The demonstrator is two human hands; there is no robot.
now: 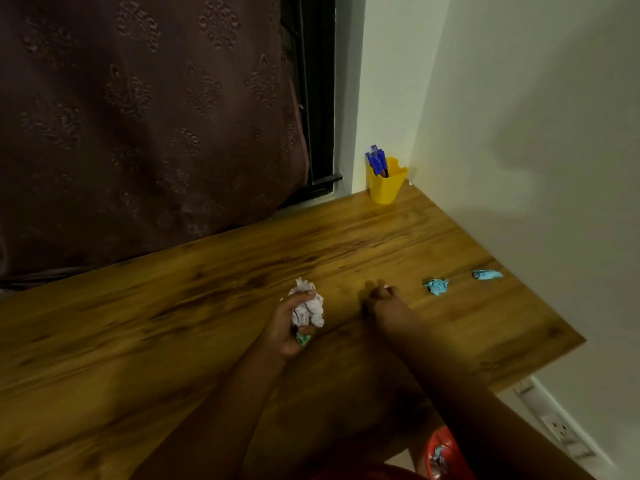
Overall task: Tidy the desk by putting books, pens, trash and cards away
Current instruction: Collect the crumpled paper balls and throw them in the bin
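My left hand grips a crumpled white paper ball, with a bit of green paper peeking out below the fingers. My right hand hovers low over the wooden desk with its fingers curled downward; whether it holds anything is hidden. To its right lie two crumpled blue paper scraps, one close and one farther right. A yellow cup with several blue pens stands in the desk's far corner.
A dark patterned curtain hangs behind the desk on the left. White walls close the corner on the right. Below the desk's right edge sits a red bin with scraps in it, near a wall socket strip.
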